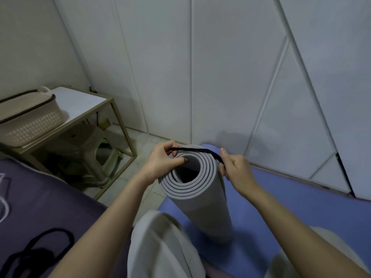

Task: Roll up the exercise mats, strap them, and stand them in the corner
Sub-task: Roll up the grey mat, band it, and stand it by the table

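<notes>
A grey rolled-up exercise mat (202, 199) stands upright in front of me, its spiral end facing up. A black strap (192, 150) stretches over the far rim of that end. My left hand (162, 160) pinches the strap's left end, with the thumb pressed into the roll's inner layers. My right hand (234, 167) grips the strap's right end against the roll's right side. Under the roll a blue exercise mat (297, 199) lies flat on the floor along the wall.
A metal-framed side table (118, 117) with a beige basket (30, 119) stands in the left corner, a plastic stool (100, 149) beneath it. Another black strap (40, 249) lies on purple bedding (44, 203) at lower left. White panelled doors (220, 67) fill the back.
</notes>
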### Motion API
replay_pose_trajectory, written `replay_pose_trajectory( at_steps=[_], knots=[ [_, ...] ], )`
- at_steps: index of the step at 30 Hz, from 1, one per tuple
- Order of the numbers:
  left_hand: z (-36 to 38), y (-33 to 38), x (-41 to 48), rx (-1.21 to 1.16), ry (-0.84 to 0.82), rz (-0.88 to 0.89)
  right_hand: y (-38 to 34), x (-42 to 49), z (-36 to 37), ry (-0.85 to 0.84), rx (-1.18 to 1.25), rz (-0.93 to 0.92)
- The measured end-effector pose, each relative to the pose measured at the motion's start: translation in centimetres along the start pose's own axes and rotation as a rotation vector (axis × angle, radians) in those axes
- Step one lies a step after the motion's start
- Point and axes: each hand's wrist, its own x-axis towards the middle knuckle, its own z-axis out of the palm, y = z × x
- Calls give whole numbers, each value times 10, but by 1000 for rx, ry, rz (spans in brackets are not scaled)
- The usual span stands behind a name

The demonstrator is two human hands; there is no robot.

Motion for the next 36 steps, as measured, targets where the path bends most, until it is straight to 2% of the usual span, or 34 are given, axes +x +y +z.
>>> replay_pose_trajectory(
  at_steps=[4, 9, 12, 16, 20, 26, 30, 36],
  knots=[
    [-17, -14, -15, -50, 64, -5, -22, 4, 19, -81, -118, 52],
    [-35, -32, -30, -52, 107, -66, -59, 15, 31, -357, -176, 250],
    [-49, -44, -38, -64, 145, -82, -76, 17, 47, -466, -212, 294],
    [-61, -56, -48, -108, 216, -108, -91, 19, 68, -484, -169, 310],
    [-62, -68, -48, -188, 289, -112, -93, 26, 80, -459, -263, 240],
    [-57, -81, -36, -218, 364, -124, -91, 44, 86, -563, -351, 256],
    [-51, -77, -25, -308, 395, -96, -97, 55, 93, -575, -582, 203],
    [-49, -78, -12, -333, 405, -49, -126, 71, 109, -769, -802, 419]
  ],
)
